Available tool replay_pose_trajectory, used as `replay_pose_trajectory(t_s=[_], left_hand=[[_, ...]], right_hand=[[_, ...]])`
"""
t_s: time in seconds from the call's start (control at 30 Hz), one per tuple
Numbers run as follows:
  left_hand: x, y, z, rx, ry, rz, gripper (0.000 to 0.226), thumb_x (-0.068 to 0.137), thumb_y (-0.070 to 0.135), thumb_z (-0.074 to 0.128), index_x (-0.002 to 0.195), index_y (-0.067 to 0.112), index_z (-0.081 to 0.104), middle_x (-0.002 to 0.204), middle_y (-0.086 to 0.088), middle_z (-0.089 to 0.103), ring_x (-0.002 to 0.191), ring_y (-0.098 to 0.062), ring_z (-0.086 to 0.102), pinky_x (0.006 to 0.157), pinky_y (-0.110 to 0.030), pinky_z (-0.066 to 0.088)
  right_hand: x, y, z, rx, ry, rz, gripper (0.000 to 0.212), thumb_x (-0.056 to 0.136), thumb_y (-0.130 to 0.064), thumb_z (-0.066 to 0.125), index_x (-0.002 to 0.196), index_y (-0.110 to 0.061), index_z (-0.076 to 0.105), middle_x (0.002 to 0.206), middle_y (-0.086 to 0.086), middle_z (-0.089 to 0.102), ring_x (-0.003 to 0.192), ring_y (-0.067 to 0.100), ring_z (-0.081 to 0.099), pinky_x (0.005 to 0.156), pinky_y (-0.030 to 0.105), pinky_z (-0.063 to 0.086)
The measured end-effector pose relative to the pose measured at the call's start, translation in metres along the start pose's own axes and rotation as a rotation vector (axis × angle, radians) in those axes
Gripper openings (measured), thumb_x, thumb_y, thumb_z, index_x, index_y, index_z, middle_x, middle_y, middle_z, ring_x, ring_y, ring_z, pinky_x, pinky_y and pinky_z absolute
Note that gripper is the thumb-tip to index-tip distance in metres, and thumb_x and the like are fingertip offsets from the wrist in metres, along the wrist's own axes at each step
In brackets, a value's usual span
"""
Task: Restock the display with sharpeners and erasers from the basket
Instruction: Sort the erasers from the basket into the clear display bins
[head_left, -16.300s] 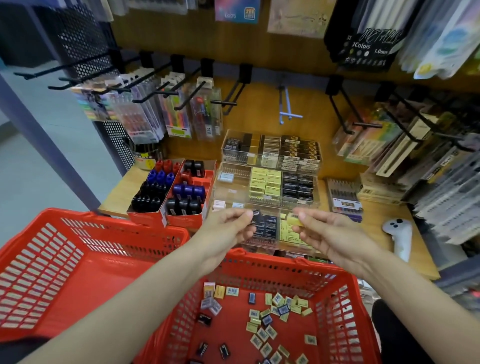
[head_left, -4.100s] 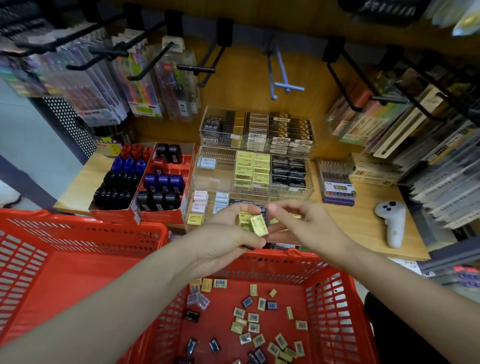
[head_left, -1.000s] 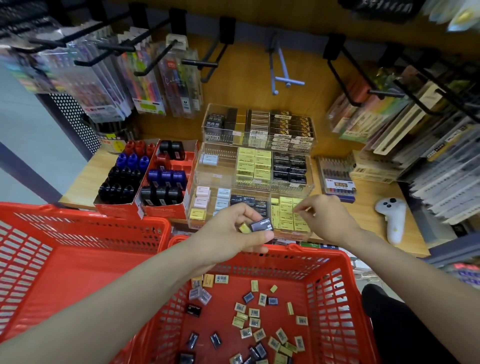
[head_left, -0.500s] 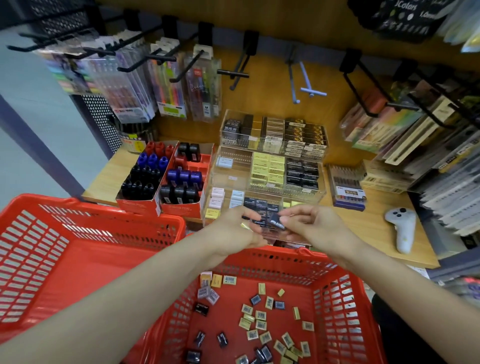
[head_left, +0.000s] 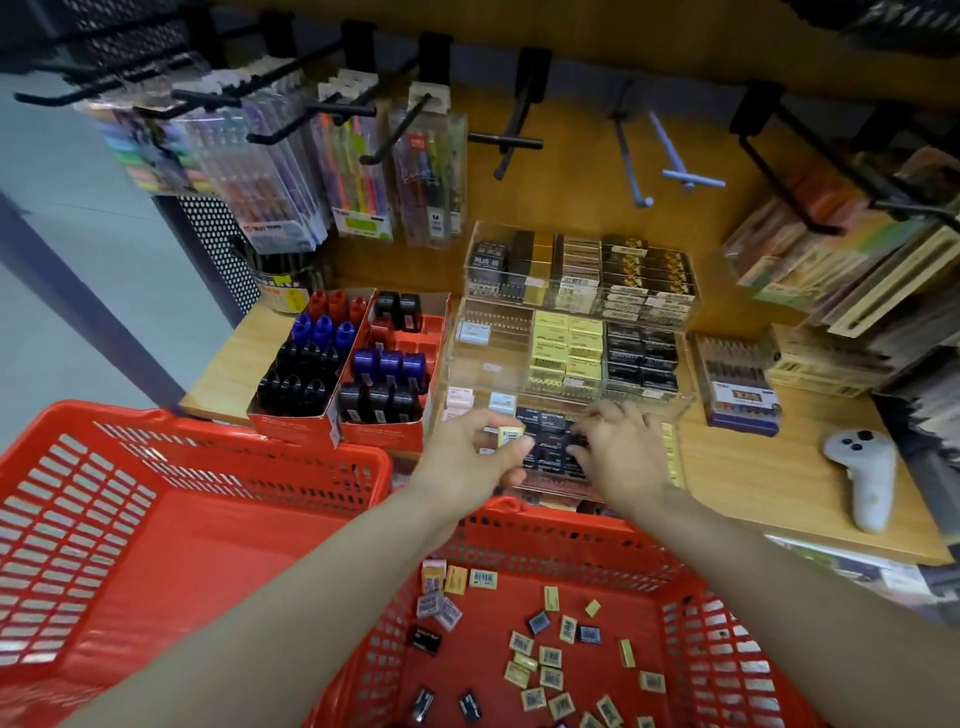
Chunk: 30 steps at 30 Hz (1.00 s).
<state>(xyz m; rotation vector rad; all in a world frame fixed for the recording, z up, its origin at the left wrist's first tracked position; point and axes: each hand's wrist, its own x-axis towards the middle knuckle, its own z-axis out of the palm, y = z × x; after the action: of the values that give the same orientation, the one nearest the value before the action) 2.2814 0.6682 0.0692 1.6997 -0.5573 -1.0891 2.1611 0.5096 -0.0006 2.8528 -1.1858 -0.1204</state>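
Hands: both reach over the far rim of the basket to the lowest tier of the clear display.
Left hand (head_left: 470, 457): fingers curled, thumb and fingertips pinching a small yellow eraser (head_left: 510, 435) with a barcode label, held just above the front tier.
Right hand (head_left: 621, 457): palm down, fingers bent onto the row of black erasers (head_left: 545, 423) in the tier's middle compartment; whether it grips one cannot be told.
Display: a stepped clear acrylic display (head_left: 571, 395) on a wooden shelf (head_left: 753, 478), with yellow and black erasers in the middle tier and dark and gold packs in the top tier.
Basket: a red basket (head_left: 561, 535) below the hands, its floor scattered with loose yellow, black and pale erasers (head_left: 540, 660).
Second basket: another red basket (head_left: 156, 545) touching it on the left.
Sharpeners: red cardboard trays (head_left: 353, 374) left of the display, holding black, blue and red sharpeners upright.
Shelf, right: a white controller (head_left: 865, 475) lying on the wood, well apart from the display.
Above: pen packs (head_left: 291, 171) hanging from black hooks.
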Motion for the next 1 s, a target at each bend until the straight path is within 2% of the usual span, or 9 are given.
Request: replay_pose_trajectory(t_s=[0.07, 0.2, 0.4, 0.57, 0.63, 0.7, 0.77, 0.9, 1.0], left_hand=[[0.002, 0.000, 0.001, -0.043, -0.017, -0.037, 0.017, 0.095, 0.013, 0.064, 0.104, 0.027, 0.065, 0.107, 0.000, 0.057, 0.073, -0.015, 0.070, 0.092, -0.047, 0.056], [0.005, 0.000, 0.001, -0.045, -0.052, -0.053, 0.030, 0.092, 0.011, 0.068, 0.118, 0.022, 0.060, 0.112, -0.004, 0.059, 0.079, -0.019, 0.072, 0.086, -0.034, 0.059], [0.005, 0.001, -0.002, 0.035, 0.062, 0.030, 0.018, 0.083, 0.009, 0.078, 0.090, 0.020, 0.065, 0.102, 0.005, 0.063, 0.097, -0.012, 0.065, 0.085, -0.030, 0.055], [0.000, 0.007, -0.004, 0.117, 0.044, 0.181, 0.020, 0.078, -0.002, 0.079, 0.085, 0.014, 0.070, 0.090, 0.006, 0.072, 0.072, -0.002, 0.070, 0.074, -0.019, 0.058], [-0.002, 0.009, -0.003, 0.167, 0.055, 0.281, 0.019, 0.078, -0.004, 0.078, 0.083, 0.013, 0.071, 0.097, 0.004, 0.070, 0.078, -0.005, 0.071, 0.078, -0.022, 0.059], [-0.003, 0.009, -0.001, 0.191, 0.093, 0.383, 0.017, 0.078, -0.005, 0.078, 0.082, 0.011, 0.073, 0.099, 0.004, 0.067, 0.089, -0.003, 0.068, 0.079, -0.018, 0.057], [-0.006, 0.008, 0.001, 0.211, 0.103, 0.452, 0.019, 0.077, -0.007, 0.077, 0.084, 0.010, 0.074, 0.101, 0.005, 0.064, 0.094, 0.000, 0.064, 0.079, -0.013, 0.054], [-0.015, 0.011, 0.014, 0.153, 0.001, 0.469, 0.045, 0.078, -0.012, 0.074, 0.098, 0.028, 0.070, 0.113, 0.007, 0.060, 0.107, 0.002, 0.060, 0.085, -0.011, 0.051], [-0.019, 0.012, 0.022, 0.170, -0.011, 0.547, 0.038, 0.083, -0.005, 0.073, 0.093, 0.031, 0.070, 0.111, 0.009, 0.061, 0.106, 0.003, 0.060, 0.088, -0.014, 0.052]], right_hand=[[0.001, 0.002, 0.001, -0.062, 0.001, -0.038, 0.041, 0.091, -0.049, 0.060, 0.124, -0.026, 0.064, 0.131, 0.000, 0.050, 0.125, 0.024, 0.041, 0.100, 0.039, 0.034], [0.010, 0.006, 0.001, -0.080, 0.022, 0.007, 0.037, 0.088, -0.048, 0.065, 0.113, -0.023, 0.072, 0.125, 0.001, 0.051, 0.119, 0.024, 0.046, 0.097, 0.038, 0.038], [0.011, -0.002, 0.003, 0.070, 0.096, 0.098, 0.015, 0.092, -0.030, 0.065, 0.102, -0.022, 0.074, 0.109, -0.004, 0.063, 0.091, 0.025, 0.066, 0.072, 0.031, 0.050], [0.000, -0.006, -0.009, 0.679, 0.077, 0.172, 0.014, 0.088, -0.030, 0.072, 0.097, -0.019, 0.075, 0.087, -0.008, 0.066, 0.070, 0.004, 0.060, 0.068, 0.023, 0.052], [-0.019, -0.011, -0.037, 1.241, -0.156, 0.210, 0.023, 0.092, -0.030, 0.066, 0.104, -0.012, 0.074, 0.085, -0.002, 0.072, 0.071, 0.007, 0.068, 0.070, 0.022, 0.058], [-0.040, -0.015, -0.066, 1.680, -0.437, 0.235, 0.026, 0.093, -0.025, 0.063, 0.111, -0.008, 0.071, 0.099, 0.010, 0.075, 0.087, 0.023, 0.073, 0.079, 0.030, 0.060], [-0.055, -0.014, -0.084, 1.761, -0.467, 0.222, 0.025, 0.088, -0.015, 0.066, 0.111, -0.006, 0.069, 0.103, 0.015, 0.074, 0.095, 0.027, 0.072, 0.082, 0.030, 0.060], [-0.066, -0.003, -0.098, 1.790, -0.321, 0.335, 0.022, 0.083, 0.005, 0.068, 0.105, -0.001, 0.069, 0.097, 0.019, 0.073, 0.083, 0.023, 0.073, 0.073, 0.024, 0.060], [-0.075, 0.005, -0.101, 1.845, -0.320, 0.339, 0.022, 0.085, 0.009, 0.064, 0.105, 0.002, 0.068, 0.099, 0.022, 0.072, 0.086, 0.025, 0.073, 0.074, 0.025, 0.060]])
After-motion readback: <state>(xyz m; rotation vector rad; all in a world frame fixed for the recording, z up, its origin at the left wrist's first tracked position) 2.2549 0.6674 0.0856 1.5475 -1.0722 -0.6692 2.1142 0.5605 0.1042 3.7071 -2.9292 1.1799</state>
